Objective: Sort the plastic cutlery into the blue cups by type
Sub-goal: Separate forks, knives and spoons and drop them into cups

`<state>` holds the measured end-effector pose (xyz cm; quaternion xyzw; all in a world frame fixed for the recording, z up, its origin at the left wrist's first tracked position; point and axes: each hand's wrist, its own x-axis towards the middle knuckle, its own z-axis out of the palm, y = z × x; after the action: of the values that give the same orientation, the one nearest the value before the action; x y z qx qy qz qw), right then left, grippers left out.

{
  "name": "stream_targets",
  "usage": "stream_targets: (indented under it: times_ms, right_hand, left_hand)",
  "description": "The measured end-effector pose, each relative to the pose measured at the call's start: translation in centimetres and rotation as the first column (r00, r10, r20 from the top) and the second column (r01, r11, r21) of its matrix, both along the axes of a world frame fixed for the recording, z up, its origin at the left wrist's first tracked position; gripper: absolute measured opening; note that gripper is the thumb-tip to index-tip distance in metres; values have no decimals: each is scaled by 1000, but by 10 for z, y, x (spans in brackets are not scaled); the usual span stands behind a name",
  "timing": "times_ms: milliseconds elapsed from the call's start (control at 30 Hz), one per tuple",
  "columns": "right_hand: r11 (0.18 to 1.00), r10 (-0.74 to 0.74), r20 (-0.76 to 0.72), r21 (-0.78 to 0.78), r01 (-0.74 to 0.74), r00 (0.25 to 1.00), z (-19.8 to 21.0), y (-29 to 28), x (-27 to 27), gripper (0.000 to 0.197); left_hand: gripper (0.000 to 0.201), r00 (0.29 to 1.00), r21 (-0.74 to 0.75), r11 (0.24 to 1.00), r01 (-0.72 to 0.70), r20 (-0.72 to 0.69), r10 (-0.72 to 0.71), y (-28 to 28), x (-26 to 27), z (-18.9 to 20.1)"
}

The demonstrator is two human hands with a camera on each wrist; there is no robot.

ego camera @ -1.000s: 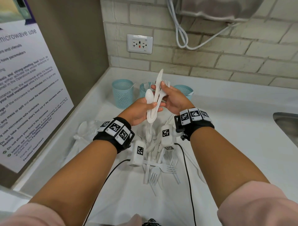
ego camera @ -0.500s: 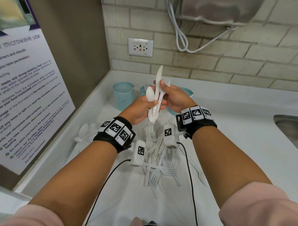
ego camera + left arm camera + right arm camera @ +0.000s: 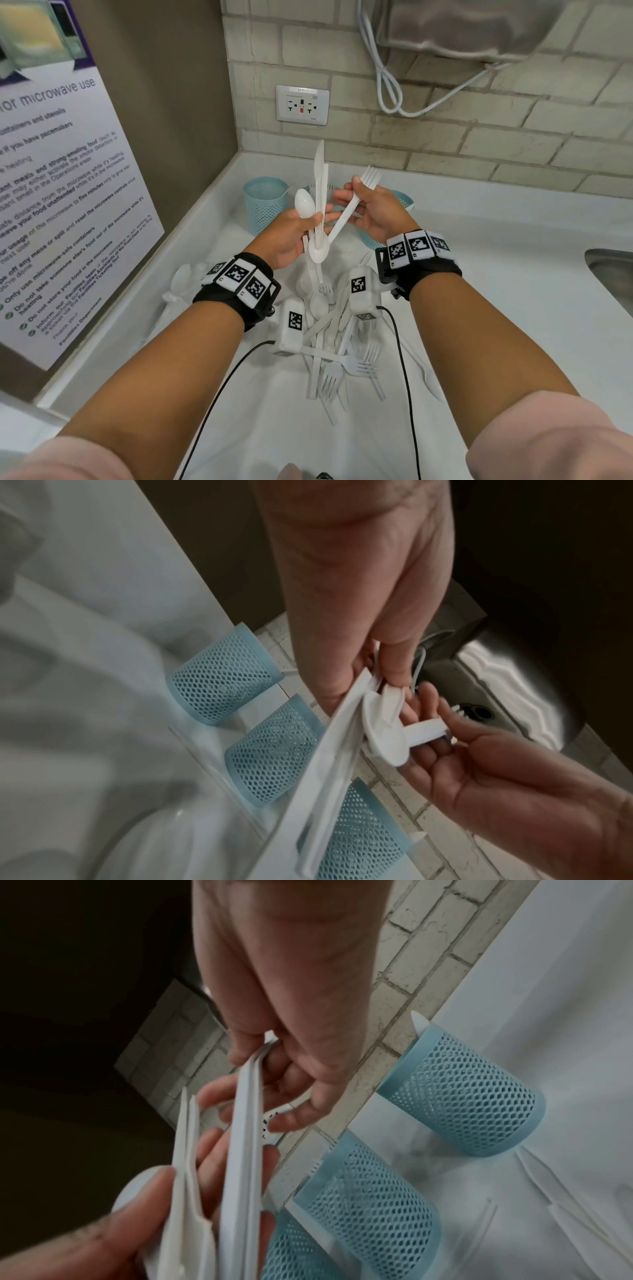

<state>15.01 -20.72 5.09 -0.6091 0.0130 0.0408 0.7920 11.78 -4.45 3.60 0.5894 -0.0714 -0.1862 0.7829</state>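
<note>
**A:** Head view first. What's changed in your hands?

**B:** Half a second ago your fork (image 3: 352,205) lay flat against the bundle; now your right hand (image 3: 375,214) has peeled it out, tines swung toward one o'clock, handle pinched between curled fingers. Your left hand (image 3: 291,236) stays clamped on the rest: a knife (image 3: 319,178) pointing to twelve and two spoons (image 3: 305,204). I'd judge the fork is separated and ready for its cup.

**A:** And the cups?

**B:** Three blue cups (image 3: 265,202) sit beyond your hands at twelve, against the brick wall; the loose pile (image 3: 337,342) lies at six on the white counter (image 3: 496,274).

**A:** Left wrist view?

**B:** Your left hand grips thin, rigid white handles; a smooth, shallow spoon bowl (image 3: 385,733) shows. The cups (image 3: 222,677) are perforated mesh with solid rims.

**A:** Right wrist?

**B:** Your fingers (image 3: 301,1080) curl round the fork's ribbed, flat handle (image 3: 246,1145). One cup (image 3: 455,1093) at three o'clock already holds a white piece.
</note>
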Motion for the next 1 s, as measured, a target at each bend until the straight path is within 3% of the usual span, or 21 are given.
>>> stream_targets:
  times_ms: [100,200,300,467,767,833,1000]
  right_hand:
    - [985,-78,-57,152,86,995,-1,3,3,29]
    - [979,32,-171,204,4,985,0,5,1,22]
    - [990,119,-165,93,-105,979,-4,7,-5,19]
    - [993,120,-146,30,-117,982,-15,9,-5,18]
    - [980,-5,-108,-197,-16,994,-23,15,5,23]
    - [985,-114,-52,-140,106,992,-16,15,12,22]
    - [928,-299,70,253,272,952,5,16,40,23]
  left_hand:
    - [34,999,-26,999,-40,-15,40,2,2,-2]
    - [35,998,-22,998,-64,-25,64,2,2,-4]
    - [34,994,-28,995,-100,-55,98,3,3,-7]
    - [31,984,-41,987,-153,-96,149,5,5,-13]
    - [27,975,-56,978,-202,-105,196,11,6,-19]
    - [30,975,-52,978,-202,-107,196,12,7,-20]
    - [31,973,-83,975,-207,-121,197,15,10,-23]
